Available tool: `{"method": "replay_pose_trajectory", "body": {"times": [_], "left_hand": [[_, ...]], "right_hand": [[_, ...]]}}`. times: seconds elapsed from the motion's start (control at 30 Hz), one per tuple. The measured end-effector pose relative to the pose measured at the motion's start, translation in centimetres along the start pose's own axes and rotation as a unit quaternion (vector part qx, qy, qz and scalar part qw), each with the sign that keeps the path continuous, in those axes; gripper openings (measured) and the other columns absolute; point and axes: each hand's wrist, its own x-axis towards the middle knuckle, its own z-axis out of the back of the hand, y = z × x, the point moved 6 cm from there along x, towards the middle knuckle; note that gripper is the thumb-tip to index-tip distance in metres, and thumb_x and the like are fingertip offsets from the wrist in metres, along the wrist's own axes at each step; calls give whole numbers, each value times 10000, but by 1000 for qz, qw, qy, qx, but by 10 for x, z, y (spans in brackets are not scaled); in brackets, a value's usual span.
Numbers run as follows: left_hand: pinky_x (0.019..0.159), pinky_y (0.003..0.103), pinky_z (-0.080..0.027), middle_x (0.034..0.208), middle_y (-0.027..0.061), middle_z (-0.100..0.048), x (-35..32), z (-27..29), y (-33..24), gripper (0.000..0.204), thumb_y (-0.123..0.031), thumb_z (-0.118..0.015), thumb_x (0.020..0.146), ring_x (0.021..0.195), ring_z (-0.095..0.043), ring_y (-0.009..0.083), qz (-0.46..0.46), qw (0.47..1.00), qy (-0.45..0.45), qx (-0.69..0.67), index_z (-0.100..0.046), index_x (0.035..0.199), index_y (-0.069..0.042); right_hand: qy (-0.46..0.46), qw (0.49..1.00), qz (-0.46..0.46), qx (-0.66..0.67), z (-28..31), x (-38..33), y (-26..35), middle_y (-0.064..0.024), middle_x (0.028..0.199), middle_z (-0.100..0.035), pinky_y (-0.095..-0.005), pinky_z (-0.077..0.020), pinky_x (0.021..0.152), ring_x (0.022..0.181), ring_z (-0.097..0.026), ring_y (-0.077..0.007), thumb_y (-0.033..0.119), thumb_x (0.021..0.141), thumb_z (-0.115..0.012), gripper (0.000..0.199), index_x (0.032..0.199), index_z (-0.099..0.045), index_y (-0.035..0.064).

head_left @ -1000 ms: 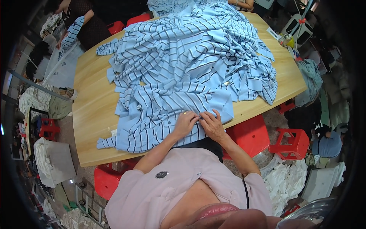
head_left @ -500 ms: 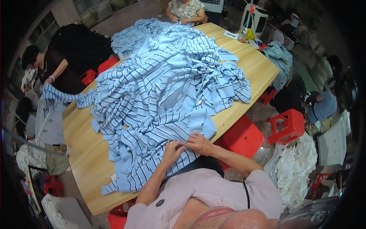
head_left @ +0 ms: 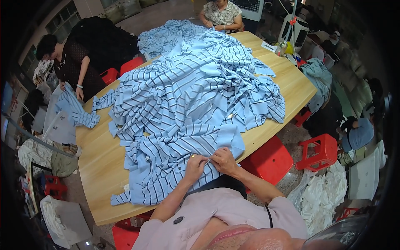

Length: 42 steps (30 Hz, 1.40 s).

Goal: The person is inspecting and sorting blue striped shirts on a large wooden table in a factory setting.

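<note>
A light blue striped garment [head_left: 175, 166] lies spread at the near edge of a long wooden table [head_left: 100, 166], directly in front of the person wearing the camera, and it forms the closest part of a large heap of matching striped blue garments [head_left: 200, 87] that covers most of the tabletop. Both of the person's hands rest on this garment, close together and nearly touching. The left hand [head_left: 195, 163] lies knuckles up, its fingers curled and pinched together on a fold of the cloth. The right hand [head_left: 224, 160] sits just beside it, fingertips likewise closed on the same bit of fabric, so the two hands grip one small spot between them; whether anything small is held there besides the cloth cannot be told. The forearms come up from the lower edge, from pale pink sleeves. At the far left another person [head_left: 71, 62] in dark clothes bends over the table's side, and a third person [head_left: 221, 14] sits at the far end. Red plastic stools [head_left: 321, 152] stand on the floor to the right.
</note>
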Motion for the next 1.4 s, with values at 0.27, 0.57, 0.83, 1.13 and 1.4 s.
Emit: {"method": "replay_pose_trajectory", "body": {"times": [0.27,0.57,0.83,1.13,1.4], "left_hand": [[818,496,-515,967,207,-686,4,-22,-2,89,3,-639,944,942,-658,419,-31,993,-25,110,-676,1026,11],[886,447,-416,1006,61,-668,-16,1,-39,156,-121,-723,866,951,-654,268,-153,965,46,209,-708,1020,-102],[817,417,-445,915,58,-667,8,-25,-51,185,-187,-807,890,883,-643,257,-90,956,70,269,-712,1012,-84],[654,383,-505,910,139,-716,36,-38,-20,112,-88,-724,938,731,-670,272,34,998,-11,50,-719,1015,-7],[793,472,-500,912,158,-715,31,-56,2,223,-245,-697,971,896,-687,361,123,992,9,7,-722,930,-28]], "right_hand": [[-80,996,-6,-40,-3,-3,5,-70,769,-551,-463,-450,798,796,-614,-293,105,813,-765,90,824,-675,106],[-110,986,4,-122,50,-40,-4,-7,1001,-673,-412,-442,888,958,-658,-219,144,757,-861,258,973,-721,130],[-68,989,-12,-128,55,-29,14,-22,1028,-698,-415,-458,896,966,-671,-221,92,800,-746,302,1102,-751,82],[-48,995,-15,-92,40,-29,6,-40,1006,-698,-405,-479,818,906,-654,-235,76,820,-670,309,1123,-725,45],[-24,993,-80,-81,31,-26,-15,-53,996,-667,-434,-462,845,1009,-628,-273,138,863,-683,230,1087,-732,126]]}}
